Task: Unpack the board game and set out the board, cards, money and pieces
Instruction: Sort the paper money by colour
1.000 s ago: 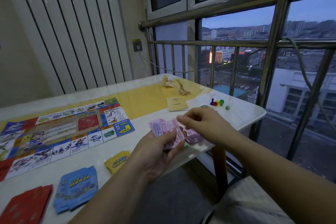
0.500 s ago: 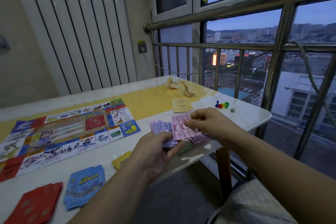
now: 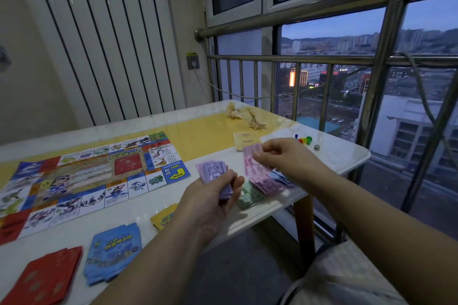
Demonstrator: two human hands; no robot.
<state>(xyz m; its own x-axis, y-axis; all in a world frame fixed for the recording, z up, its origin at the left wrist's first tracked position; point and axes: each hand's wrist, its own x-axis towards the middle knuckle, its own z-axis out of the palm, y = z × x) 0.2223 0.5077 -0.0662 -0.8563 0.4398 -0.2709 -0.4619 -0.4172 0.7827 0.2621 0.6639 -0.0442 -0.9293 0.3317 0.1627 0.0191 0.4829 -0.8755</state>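
- Most laid out: board (image 3: 94,176) flat on table (image 3: 342,156), red cards (image 3: 42,277), blue cards (image 3: 114,252), yellow cards (image 3: 163,215) stacked, pieces (image 3: 303,140) and die (image 3: 316,147) beyond.
- Sorts money (image 3: 247,197) (unfinished), clasping purple notes (image 3: 213,171) in left hand (image 3: 208,200), pinching pink note (image 3: 252,161) in right hand (image 3: 287,156) above pink pile (image 3: 266,184).

Two arms reach in from the lower edge of the view, bare along the whole visible length from forearm to the left hand (image 3: 210,195) and the right hand (image 3: 285,156). At the lower right corner the lap is covered by a pale beige-grey garment (image 3: 347,280) with a fine, grid-like woven texture. Whether it is shorts or trousers cannot be told.
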